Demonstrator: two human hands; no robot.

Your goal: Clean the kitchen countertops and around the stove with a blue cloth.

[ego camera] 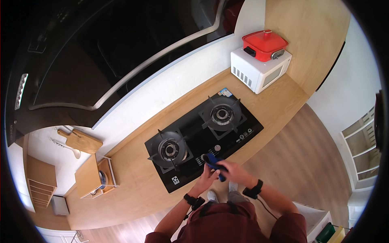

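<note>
A dark blue, band-like object (212, 159) with a looped end is in front of me, over the front edge of a black glass gas hob (197, 121). My right hand (237, 173), blurred, is closed around its right part. At its looped end are the fingertips of my left hand (207, 180); whether they pinch it or only touch it is unclear. Both wrists wear black straps with small boxes. Just beyond the hands is a control knob (217, 148). The hob's left burner (170, 149) and right burner (222, 113) carry no pots.
A wooden countertop (127, 179) surrounds the hob. A white microwave (258, 73) at the back right bears a red lidded electric cooker (264, 45). A dark range hood (121, 54) overhangs the back. To the left are a small wooden rack (91, 176) and a hanging cutting board (82, 141).
</note>
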